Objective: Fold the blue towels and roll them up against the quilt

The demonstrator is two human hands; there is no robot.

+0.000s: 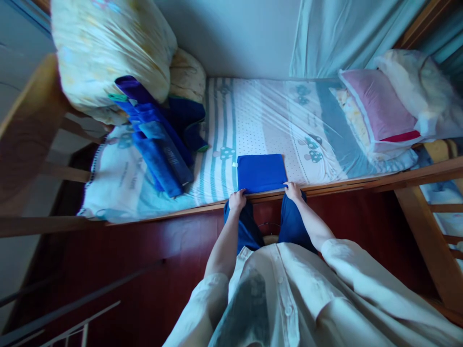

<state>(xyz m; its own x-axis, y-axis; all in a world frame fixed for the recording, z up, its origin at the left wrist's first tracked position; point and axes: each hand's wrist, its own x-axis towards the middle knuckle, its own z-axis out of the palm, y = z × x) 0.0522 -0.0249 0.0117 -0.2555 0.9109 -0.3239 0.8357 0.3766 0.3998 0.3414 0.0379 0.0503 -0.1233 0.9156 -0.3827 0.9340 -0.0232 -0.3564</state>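
A blue cloth, rectangular and flat, lies on the bed near its front edge, with a small white tag at its left side. At its near left corner, my left hand has its fingers closed on the cloth. My right hand pinches the near right corner. Both hands are just above the wooden bed rail. Further left on the bed, several rolled or folded blue cloths lie in a pile against a large pale yellow bundle.
The patterned bed sheet stretches along the wall. At the right end are a pink pillow and a bag-like white bundle. A wooden rail runs along the front right. Below is a dark red floor.
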